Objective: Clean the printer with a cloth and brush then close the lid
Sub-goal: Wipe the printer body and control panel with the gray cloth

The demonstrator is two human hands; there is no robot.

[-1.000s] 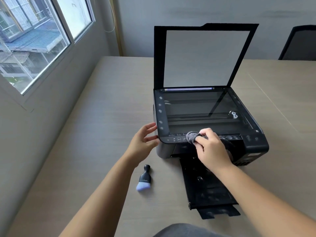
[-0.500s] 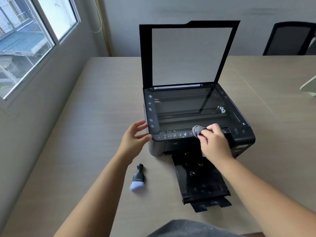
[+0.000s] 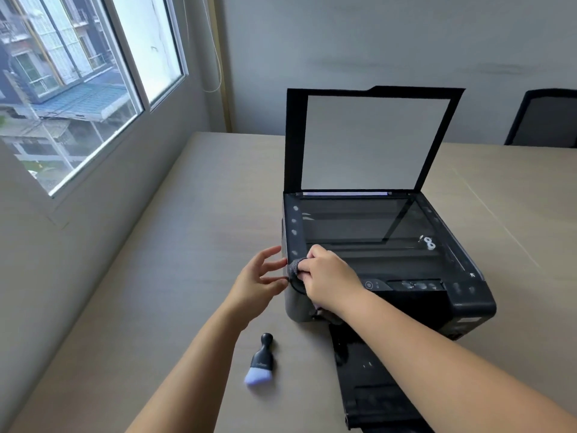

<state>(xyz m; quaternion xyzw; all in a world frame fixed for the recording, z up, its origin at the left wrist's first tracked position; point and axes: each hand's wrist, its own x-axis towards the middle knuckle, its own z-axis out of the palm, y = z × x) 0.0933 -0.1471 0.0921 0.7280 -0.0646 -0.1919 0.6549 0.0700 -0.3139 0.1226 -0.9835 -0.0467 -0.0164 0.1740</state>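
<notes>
The right hand [image 3: 331,282] is curled tight around a grey cloth [image 3: 295,266], pressing it on the front-left corner of the printer [image 3: 406,276]. Just left of it, the left hand [image 3: 259,284] is spread, fingertips touching the printer's side. The lid [image 3: 371,142] stands upright. Below both hands the brush [image 3: 261,360] lies on the table [image 3: 187,245], handle pointing away, bristles toward the person.

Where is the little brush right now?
The brush lies on the table, untouched, just left of the printer's pulled-out tray, below the left hand.
</notes>
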